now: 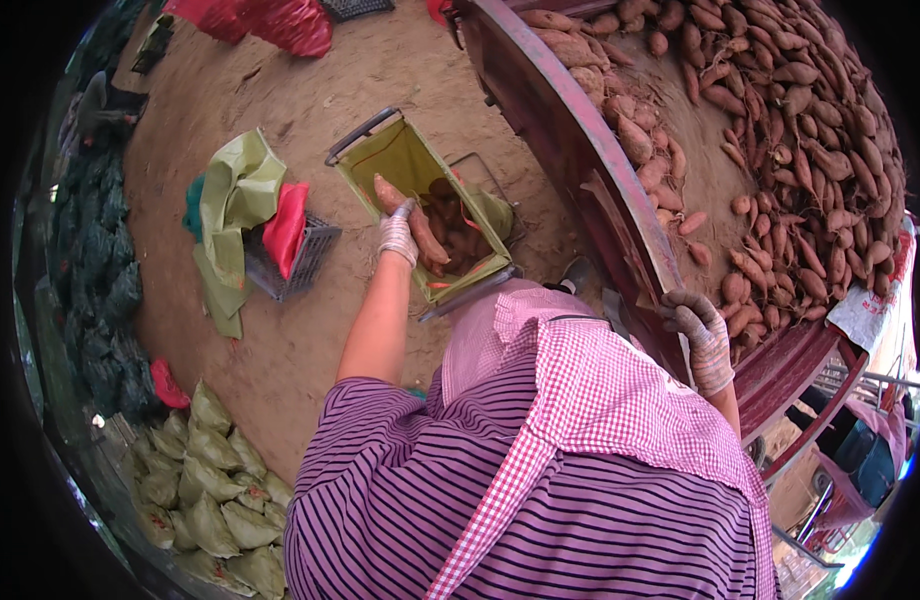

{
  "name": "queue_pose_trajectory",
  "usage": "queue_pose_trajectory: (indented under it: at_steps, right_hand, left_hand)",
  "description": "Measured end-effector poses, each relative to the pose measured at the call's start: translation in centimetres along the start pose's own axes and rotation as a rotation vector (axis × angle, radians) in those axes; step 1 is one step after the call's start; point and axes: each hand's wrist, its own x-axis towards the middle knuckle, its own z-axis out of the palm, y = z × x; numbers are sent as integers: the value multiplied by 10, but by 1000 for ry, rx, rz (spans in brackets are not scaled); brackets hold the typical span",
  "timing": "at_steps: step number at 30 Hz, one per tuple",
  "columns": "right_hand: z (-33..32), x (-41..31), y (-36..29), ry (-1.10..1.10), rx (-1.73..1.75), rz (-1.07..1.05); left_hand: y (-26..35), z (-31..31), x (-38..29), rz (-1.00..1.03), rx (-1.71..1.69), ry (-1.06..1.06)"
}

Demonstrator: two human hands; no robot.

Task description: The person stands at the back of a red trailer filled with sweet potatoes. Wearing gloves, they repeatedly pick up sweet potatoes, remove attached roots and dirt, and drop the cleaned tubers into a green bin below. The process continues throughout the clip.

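My left hand [398,234], in a striped work glove, is closed around a long reddish sweet potato [430,244] above the open mouth of a green woven sack [366,161]. My thumb crosses it, so whether it is one root or two is unclear. A metal frame [364,135] spreads the sack's mouth. More sweet potatoes [460,244] lie inside, partly in shadow. My right hand [701,341], in a dirt-stained glove, is at the top edge of the dark red trailer side panel [580,139]. Its fingers are bent there; whether they grip the edge is unclear.
A large heap of sweet potatoes [805,150] fills much of the trailer bed. Left of the sack, a grey plastic crate [302,259] carries green sacks [239,184] and red cloth. Filled green bags [209,472] are piled at lower left. Another person [104,105] is at the far left.
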Motion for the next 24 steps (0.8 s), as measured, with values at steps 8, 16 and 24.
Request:
queue_pose_trajectory:
  at_steps: [8, 16, 24]
  right_hand:
    - [-113, -26, 23, 332, -125, -55]
    - [-263, 21, 195, 456, -628, 360]
    - [-198, 121, 276, 133, -1191, 401]
  left_hand:
    - [-25, -20, 28, -402, 503, 89]
    - [80, 122, -33, 509, 696, 46]
    - [26, 342, -189, 551, 738, -858]
